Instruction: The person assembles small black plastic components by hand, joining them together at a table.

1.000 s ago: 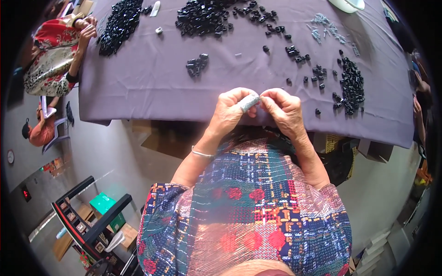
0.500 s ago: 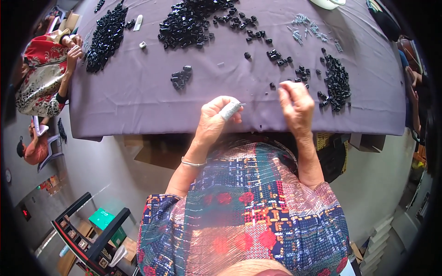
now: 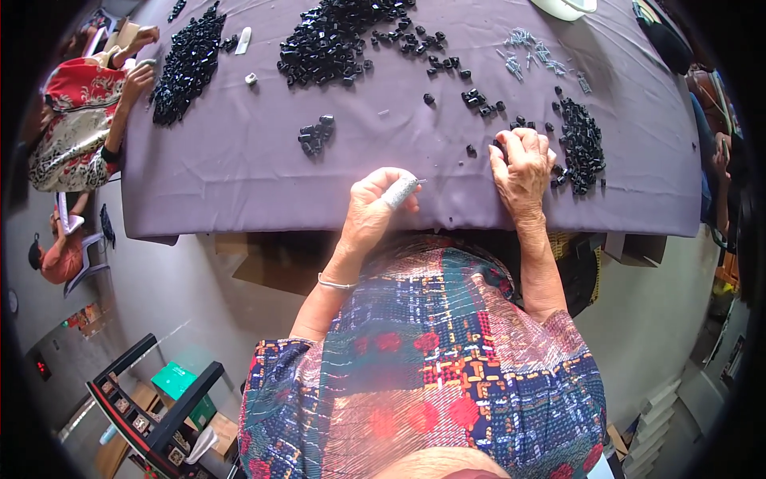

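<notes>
My left hand (image 3: 375,199) is closed just above the table's near edge, its thumb wrapped in a pale grey covering (image 3: 400,191). A thin metal pin (image 3: 422,181) pokes out past the thumb tip. Further right, my right hand (image 3: 523,172) is down on the cloth with its fingers curled. Between its thumb and index finger shows a small black plastic piece (image 3: 499,146), partly hidden. Beside that hand, to the right, lies a heap of similar black pieces (image 3: 582,144). A few loose ones (image 3: 479,101) are scattered beyond it.
A grey-purple cloth (image 3: 263,184) covers the table. Larger black heaps (image 3: 327,52) lie at the far middle and far left (image 3: 187,68). Metal pins (image 3: 531,54) lie at the far right near a white bowl (image 3: 568,6). Another person's hand (image 3: 140,80) is at the left edge.
My right hand has moved slightly right and away from me, and has come down among the black pieces. The left hand has hardly moved.
</notes>
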Available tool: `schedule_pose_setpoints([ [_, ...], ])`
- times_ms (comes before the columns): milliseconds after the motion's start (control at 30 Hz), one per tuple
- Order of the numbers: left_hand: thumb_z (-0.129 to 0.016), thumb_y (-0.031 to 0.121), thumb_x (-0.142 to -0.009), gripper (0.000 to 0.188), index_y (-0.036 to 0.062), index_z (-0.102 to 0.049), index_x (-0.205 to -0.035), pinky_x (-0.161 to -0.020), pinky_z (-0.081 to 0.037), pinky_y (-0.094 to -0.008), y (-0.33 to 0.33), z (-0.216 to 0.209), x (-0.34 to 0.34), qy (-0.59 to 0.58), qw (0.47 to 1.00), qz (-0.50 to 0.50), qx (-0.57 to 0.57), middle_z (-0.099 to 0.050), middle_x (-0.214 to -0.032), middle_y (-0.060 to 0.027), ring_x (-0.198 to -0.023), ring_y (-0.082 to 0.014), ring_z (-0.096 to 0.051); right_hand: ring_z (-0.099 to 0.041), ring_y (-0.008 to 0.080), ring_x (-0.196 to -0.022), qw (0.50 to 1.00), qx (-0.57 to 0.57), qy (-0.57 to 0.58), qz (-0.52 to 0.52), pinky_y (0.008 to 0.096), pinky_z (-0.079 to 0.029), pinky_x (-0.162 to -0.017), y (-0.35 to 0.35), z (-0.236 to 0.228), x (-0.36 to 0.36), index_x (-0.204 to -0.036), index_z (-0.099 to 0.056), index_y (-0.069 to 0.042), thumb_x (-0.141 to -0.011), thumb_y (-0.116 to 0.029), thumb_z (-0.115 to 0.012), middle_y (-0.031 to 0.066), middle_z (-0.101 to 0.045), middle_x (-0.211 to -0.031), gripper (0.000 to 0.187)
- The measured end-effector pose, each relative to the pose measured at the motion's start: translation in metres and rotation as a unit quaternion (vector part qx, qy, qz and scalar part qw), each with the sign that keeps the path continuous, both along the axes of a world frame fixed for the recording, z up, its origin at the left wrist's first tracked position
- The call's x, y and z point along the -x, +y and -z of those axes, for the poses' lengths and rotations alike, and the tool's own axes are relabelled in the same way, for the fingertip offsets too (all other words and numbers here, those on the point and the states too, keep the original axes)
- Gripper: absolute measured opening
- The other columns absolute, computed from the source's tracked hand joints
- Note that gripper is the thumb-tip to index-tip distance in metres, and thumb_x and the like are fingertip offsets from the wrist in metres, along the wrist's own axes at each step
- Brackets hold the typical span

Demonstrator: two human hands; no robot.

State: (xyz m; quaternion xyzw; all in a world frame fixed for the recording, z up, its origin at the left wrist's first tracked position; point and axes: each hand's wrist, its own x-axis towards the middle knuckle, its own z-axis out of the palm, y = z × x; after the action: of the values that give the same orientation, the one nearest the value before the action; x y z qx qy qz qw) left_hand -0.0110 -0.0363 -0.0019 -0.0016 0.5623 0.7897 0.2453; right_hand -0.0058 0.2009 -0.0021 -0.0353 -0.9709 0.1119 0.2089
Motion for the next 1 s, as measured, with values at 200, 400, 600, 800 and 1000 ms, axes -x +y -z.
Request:
schedule_pose_setpoints([
  [200,-0.064,0.017,-0.088,0.016,0.0021,-0.062,-0.093,-0.064,-0.048,-0.0234,-0.001,0.0,-0.001,-0.004,1.0,0.0,0.0,-0.064,-0.08,-0.0024,-0.067,-0.0088,-0.059,-0.061,0.0104,-0.077,0.938,0.335,0.058,-0.069,0.0249,-0.048,-0.071,-0.008,-0.012,-0.005,-0.098,-0.06,-0.004,-0.078,0.001,-0.068,0.0036,-0.065,-0.086,0.022],
  [400,-0.064,0.017,-0.087,0.018,0.0006,-0.062,-0.094,-0.065,-0.049,-0.0248,-0.001,0.004,-0.002,-0.007,1.0,-0.006,-0.016,-0.065,-0.083,-0.0039,-0.068,-0.0102,-0.059,-0.06,0.0072,-0.083,0.755,0.649,-0.038,-0.086,0.0201,-0.048,-0.078,-0.02,-0.021,-0.012,-0.103,-0.061,-0.002,-0.082,0.003,-0.065,0.0026,-0.065,-0.092,0.022],
  [600,-0.064,0.017,-0.088,0.018,0.0,-0.062,-0.095,-0.065,-0.049,-0.0254,-0.001,0.002,-0.002,-0.009,1.0,-0.016,-0.021,-0.065,-0.083,-0.0046,-0.067,-0.0104,-0.06,-0.057,0.0045,-0.078,0.751,0.652,-0.052,-0.091,0.0181,-0.046,-0.071,-0.03,-0.017,-0.018,-0.1,-0.063,-0.002,-0.082,0.003,-0.065,0.0008,-0.064,-0.089,0.019],
  [800,-0.063,0.017,-0.088,0.018,0.0007,-0.063,-0.095,-0.063,-0.048,-0.0237,0.003,0.0,-0.004,-0.032,0.998,-0.045,0.003,-0.065,-0.083,-0.0042,-0.065,-0.0094,-0.059,-0.051,0.0025,-0.066,0.814,0.573,-0.081,-0.052,0.0175,-0.041,-0.059,-0.04,-0.018,-0.023,-0.093,-0.064,-0.004,-0.08,0.002,-0.067,-0.0046,-0.058,-0.075,0.014],
  [1000,-0.063,0.017,-0.088,0.018,0.0006,-0.062,-0.093,-0.062,-0.049,-0.0232,0.006,-0.003,-0.004,-0.013,0.998,-0.06,-0.01,-0.064,-0.083,-0.0045,-0.066,-0.0084,-0.058,-0.056,0.0038,-0.07,0.782,0.615,-0.066,-0.075,0.017,-0.044,-0.064,-0.051,-0.019,-0.019,-0.097,-0.063,-0.003,-0.085,0.0,-0.062,-0.0005,-0.062,-0.077,0.013],
])
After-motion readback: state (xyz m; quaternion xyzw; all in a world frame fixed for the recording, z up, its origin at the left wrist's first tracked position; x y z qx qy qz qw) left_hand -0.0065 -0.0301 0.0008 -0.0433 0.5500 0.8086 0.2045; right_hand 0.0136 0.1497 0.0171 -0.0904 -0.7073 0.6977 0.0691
